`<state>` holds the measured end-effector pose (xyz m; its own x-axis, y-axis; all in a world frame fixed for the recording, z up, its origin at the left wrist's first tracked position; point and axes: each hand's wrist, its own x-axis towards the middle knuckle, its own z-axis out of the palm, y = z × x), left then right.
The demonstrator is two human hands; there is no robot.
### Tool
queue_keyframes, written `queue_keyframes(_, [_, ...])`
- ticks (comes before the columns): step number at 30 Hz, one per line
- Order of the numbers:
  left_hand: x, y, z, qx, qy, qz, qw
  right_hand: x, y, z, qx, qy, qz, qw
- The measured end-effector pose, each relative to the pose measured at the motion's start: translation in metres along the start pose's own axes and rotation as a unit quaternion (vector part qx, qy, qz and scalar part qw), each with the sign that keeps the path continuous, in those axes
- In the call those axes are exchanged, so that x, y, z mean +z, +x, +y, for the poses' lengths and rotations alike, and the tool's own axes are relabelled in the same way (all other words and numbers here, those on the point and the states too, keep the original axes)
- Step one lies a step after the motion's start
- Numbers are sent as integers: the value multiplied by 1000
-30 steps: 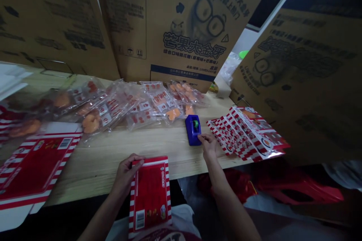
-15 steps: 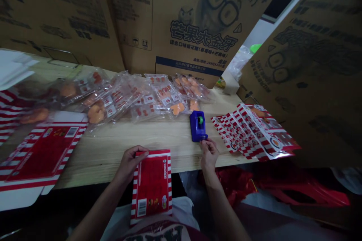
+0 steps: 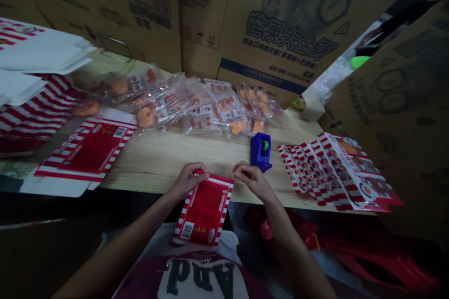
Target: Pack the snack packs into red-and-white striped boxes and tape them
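Note:
My left hand (image 3: 191,181) grips the top left edge of a red box (image 3: 206,210) with striped red-and-white borders, which is held upright against the table's front edge near my lap. My right hand (image 3: 250,177) is just right of the box's top corner, thumb and fingertips pinched together; whatever lies between them is too small to make out. Behind my right hand stands a blue tape dispenser (image 3: 260,152) with a green core. Clear bags with orange and red pieces (image 3: 224,107) lie in a row along the back of the table (image 3: 157,159).
Flattened striped boxes (image 3: 94,145) and white card stacks (image 3: 42,51) are at the left. Overlapping striped packs (image 3: 333,168) lie at the right. Large cardboard cartons (image 3: 206,18) stand behind. Part of a person's arm (image 3: 396,28) shows at the upper right, near something green (image 3: 359,61).
My right hand has left the tape dispenser and moved left to the top of the red box. The view has shifted, and a person's arm has appeared at the upper right.

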<state>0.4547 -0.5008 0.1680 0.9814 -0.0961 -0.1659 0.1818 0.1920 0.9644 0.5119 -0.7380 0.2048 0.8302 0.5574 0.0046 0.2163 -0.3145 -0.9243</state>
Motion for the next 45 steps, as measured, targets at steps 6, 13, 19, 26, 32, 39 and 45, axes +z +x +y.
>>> queue_keyframes(6, [15,6,10,46,63,-31,996,-7,57,-49,-72,-144,-320,934])
queue_keyframes(13, [13,3,8,55,69,-25,996,10,61,-44,-58,-270,-244,930])
queue_keyframes(19, [13,-4,17,38,58,-28,997,8,59,-23,52,-76,-292,952])
queue_keyframes(26, [12,-13,14,-2,-41,-49,998,26,41,5,230,238,-263,906])
queue_keyframes(32, [10,-28,45,-41,-98,-4,994,22,36,2,238,271,-172,917])
queue_keyframes(39, [28,-52,105,311,300,-1,902,-14,39,-2,198,258,-64,943])
queue_keyframes(45, [46,-47,-3,374,506,-127,767,10,28,8,180,285,-130,933])
